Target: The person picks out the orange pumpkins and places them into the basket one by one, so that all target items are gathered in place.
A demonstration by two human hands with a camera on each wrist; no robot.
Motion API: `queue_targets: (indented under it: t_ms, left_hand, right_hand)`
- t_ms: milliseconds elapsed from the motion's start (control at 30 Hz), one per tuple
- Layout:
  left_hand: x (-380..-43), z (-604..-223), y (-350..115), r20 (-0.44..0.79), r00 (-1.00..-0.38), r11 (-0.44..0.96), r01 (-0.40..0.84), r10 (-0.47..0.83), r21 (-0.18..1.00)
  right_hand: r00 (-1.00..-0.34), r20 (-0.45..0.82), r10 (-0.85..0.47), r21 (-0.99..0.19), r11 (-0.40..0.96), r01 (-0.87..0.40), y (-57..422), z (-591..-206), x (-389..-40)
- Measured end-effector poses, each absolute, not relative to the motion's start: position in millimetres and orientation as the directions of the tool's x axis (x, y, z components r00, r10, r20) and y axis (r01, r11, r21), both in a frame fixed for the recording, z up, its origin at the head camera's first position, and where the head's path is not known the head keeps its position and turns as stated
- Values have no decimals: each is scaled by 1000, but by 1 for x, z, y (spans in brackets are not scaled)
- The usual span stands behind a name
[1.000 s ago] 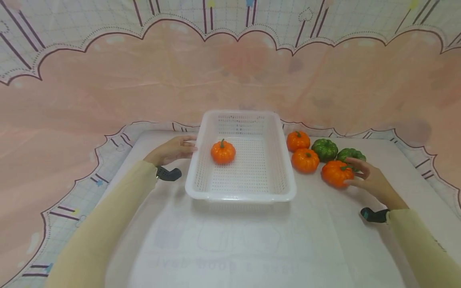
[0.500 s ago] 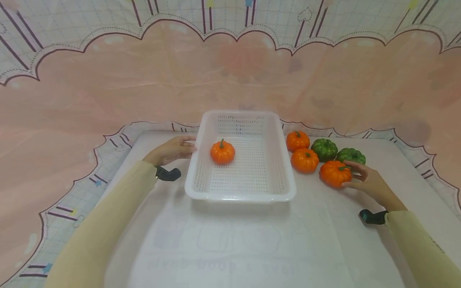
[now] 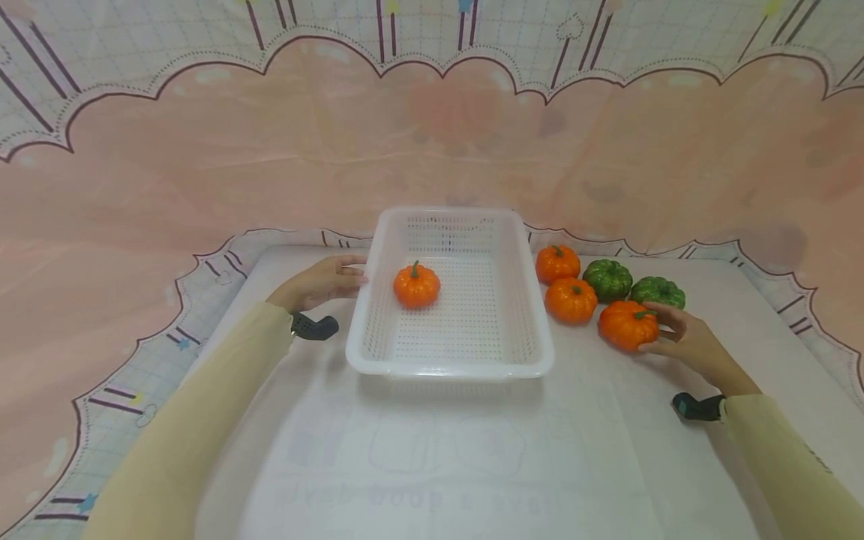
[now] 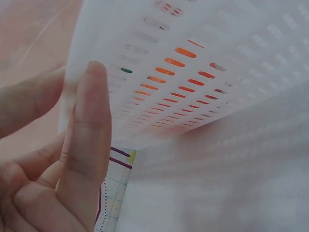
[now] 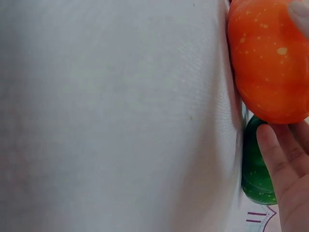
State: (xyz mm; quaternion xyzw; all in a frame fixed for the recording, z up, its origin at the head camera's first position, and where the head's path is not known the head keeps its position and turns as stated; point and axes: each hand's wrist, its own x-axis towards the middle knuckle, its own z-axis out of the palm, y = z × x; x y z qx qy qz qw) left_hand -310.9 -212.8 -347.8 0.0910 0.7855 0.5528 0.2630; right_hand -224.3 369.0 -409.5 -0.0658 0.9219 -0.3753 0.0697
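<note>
- the gripped orange pumpkin sits toward the surface's right edge, nearest the viewer of the loose cluster, its stem tipped rightward.
- the right hand grips it from the right, thumb on the near side and fingers round the far side; a hold across its width probably suits so round and smooth a body.
- just beyond it is the right green pumpkin, so close that the fingers pass right beside it in the right wrist view; whether they touch it, i cannot tell.
- leftward and farther back, toward the surface's far edge, are the left green pumpkin, the front orange pumpkin and the back orange pumpkin.
- the white basket stands mid-surface near the far edge, left of that cluster; its open top faces up, which presumably makes it easy to reach into.
- inside, left of the floor's middle, one upright orange pumpkin rests alone.
- the left hand clasps nothing: its fairly straight fingers touch the basket's left side, likely to steady it.
- counted: four orange pumpkins, two green pumpkins, one basket; five pumpkins outside it, one within.
</note>
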Motion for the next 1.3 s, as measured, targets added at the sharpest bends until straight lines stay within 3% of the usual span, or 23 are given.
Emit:
queue_targets:
  t_ms: [1300]
  left_hand:
    - [-310, -349, -212, -309, -850, 358, -156, 426, 921]
  right_hand:
    - [-952, -218, -216, -706, 708, 1, 366, -406, -230]
